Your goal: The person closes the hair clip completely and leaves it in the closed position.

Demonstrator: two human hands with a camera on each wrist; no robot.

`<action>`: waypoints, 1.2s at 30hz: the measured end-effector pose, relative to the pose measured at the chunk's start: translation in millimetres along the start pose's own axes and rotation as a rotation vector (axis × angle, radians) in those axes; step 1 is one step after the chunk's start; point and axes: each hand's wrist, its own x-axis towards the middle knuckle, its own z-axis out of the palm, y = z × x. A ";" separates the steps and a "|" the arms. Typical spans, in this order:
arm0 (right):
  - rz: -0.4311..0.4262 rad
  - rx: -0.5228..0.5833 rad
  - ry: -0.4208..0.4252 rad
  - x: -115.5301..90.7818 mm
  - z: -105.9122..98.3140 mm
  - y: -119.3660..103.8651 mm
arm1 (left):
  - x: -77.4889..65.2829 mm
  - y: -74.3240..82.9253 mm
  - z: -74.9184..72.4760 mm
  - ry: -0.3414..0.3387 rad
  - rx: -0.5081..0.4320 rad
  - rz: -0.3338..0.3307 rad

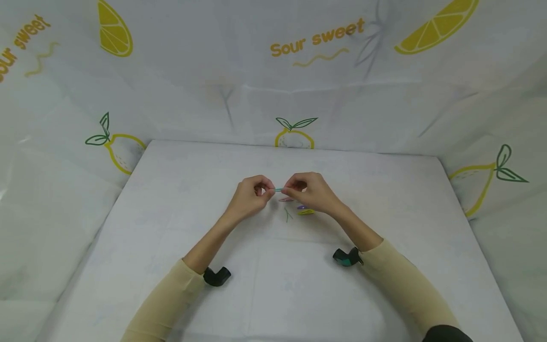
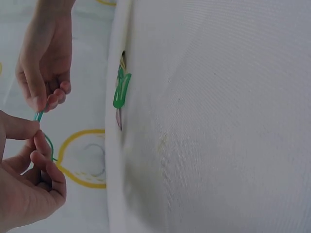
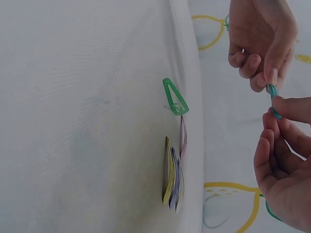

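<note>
A teal snap hair clip [image 3: 273,102] is pinched at both ends between my two hands, raised over the table. My left hand [image 1: 253,195] grips one end with thumb and fingertips. The other end is between the thumb and fingers of my right hand [image 1: 315,192]. Parts of the clip are hidden by the fingertips. Just below the hands in the head view, a green snap clip [image 3: 176,98] lies on the table, near a pink clip [image 3: 183,136]. Beside them, a yellow clip [image 1: 306,212] and a purple clip [image 1: 301,207] sit side by side.
The white tabletop [image 1: 273,285] spans the area beneath the arms. Lemon-printed white cloth [image 1: 213,109] stands behind it and along both sides. A black camera mount [image 1: 217,276] is on the left wrist, and another black mount [image 1: 347,257] on the right wrist.
</note>
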 end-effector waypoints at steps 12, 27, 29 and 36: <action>-0.043 -0.032 0.081 -4.2 1.6 1.2 | 1.7 5.5 10.6 0.059 0.014 -0.001; -0.049 -0.044 0.156 -3.8 5.3 4.6 | 9.9 0.5 15.4 0.080 0.011 -0.007; -0.038 -0.037 0.151 -4.1 4.8 5.3 | 10.4 0.0 14.5 0.065 -0.002 -0.015; -0.039 -0.020 0.145 -4.1 2.5 10.1 | 11.1 -1.3 11.9 0.013 -0.083 -0.091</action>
